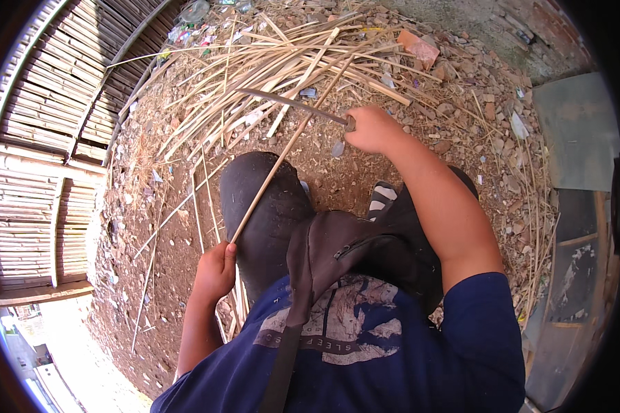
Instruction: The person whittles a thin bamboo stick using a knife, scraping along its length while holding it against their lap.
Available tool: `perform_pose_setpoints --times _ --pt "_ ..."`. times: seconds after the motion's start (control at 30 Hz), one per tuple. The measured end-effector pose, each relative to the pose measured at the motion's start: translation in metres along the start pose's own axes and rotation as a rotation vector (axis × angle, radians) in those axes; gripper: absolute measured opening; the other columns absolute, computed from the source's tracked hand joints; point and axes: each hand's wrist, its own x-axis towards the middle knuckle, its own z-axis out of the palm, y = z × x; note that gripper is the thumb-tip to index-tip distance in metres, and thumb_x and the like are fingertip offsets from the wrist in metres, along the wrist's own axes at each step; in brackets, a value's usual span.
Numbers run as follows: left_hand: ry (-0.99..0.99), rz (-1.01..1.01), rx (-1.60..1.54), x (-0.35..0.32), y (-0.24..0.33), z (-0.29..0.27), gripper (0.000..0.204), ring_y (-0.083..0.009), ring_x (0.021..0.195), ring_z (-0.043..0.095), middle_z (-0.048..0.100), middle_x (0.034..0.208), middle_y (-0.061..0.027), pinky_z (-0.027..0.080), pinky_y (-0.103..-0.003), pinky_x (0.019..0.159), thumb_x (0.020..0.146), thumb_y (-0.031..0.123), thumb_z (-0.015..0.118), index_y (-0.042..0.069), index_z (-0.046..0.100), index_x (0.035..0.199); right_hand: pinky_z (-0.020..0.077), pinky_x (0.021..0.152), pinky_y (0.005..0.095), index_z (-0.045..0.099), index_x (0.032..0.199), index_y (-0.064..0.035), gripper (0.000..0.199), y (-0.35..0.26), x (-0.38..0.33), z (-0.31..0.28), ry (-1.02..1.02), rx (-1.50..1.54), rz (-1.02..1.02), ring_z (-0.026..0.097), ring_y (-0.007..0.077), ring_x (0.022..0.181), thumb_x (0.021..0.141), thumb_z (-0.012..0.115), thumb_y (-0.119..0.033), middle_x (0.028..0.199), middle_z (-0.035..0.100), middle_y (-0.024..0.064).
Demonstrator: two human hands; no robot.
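Observation:
Low in front of me, my left hand [216, 270] is closed round the near end of a long, thin bamboo strip [269, 177]. The strip slants up and away to the right, over my left knee. In my right hand [373, 129] is the handle of a knife [282, 100] with a long, slightly curved blade pointing left. The blade crosses the strip beyond my knees; whether it touches cannot be made out. Under the far part of the strip lies a loose pile of split strips [217, 96] on the ground.
A slatted bamboo wall [45, 76] rises at the left. Rubble and litter lie around the pile, with a broken brick [419, 49] at its far right. Grey-green panels [573, 131] stand at the right. More thin strips [147, 296] lie left of my legs.

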Motion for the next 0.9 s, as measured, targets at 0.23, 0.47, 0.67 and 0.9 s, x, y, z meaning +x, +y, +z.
perform_pose_setpoints --times 0.23,0.47,0.67,0.9 --pt "-0.001 0.018 0.049 0.006 -0.002 0.001 0.042 -0.0502 0.067 0.059 0.059 0.069 -0.0258 0.044 -0.054 0.060 0.108 0.032 0.048 0.000 0.055 0.082 0.0564 0.084 0.0465 0.072 0.105 -0.0046 0.035 0.029 0.024 -0.004 0.006 0.075 0.163 0.070 0.0395 0.096 0.075 0.070 -0.024 0.100 0.073 0.0194" --pt "0.018 0.007 0.035 -0.004 0.003 0.000 0.044 -0.0513 0.070 0.059 0.058 0.070 -0.0281 0.044 -0.054 0.062 0.108 0.033 0.047 -0.001 0.054 0.081 0.0560 0.085 0.0484 0.074 0.102 -0.0067 0.031 -0.022 -0.011 -0.005 -0.128 -0.159 -0.088 0.070 0.0386 0.094 0.076 0.070 -0.024 0.099 0.073 0.0187" --pt "-0.022 -0.026 0.022 0.001 0.009 -0.006 0.045 -0.0505 0.071 0.059 0.058 0.071 -0.0275 0.045 -0.052 0.063 0.108 0.034 0.048 -0.002 0.054 0.081 0.0556 0.088 0.0445 0.070 0.118 -0.0052 0.046 0.046 0.027 -0.012 -0.036 0.052 0.188 0.070 0.0377 0.101 0.078 0.072 -0.029 0.105 0.073 0.0216" --pt "-0.086 -0.092 -0.087 -0.005 0.008 -0.008 0.040 -0.0447 0.078 0.064 0.062 0.079 -0.0251 0.048 -0.049 0.070 0.105 0.034 0.054 -0.001 0.057 0.087 0.0545 0.088 0.0417 0.065 0.122 0.0074 0.073 0.058 0.024 -0.015 0.153 0.303 0.088 0.071 0.0332 0.101 0.074 0.084 -0.045 0.105 0.073 0.0218"
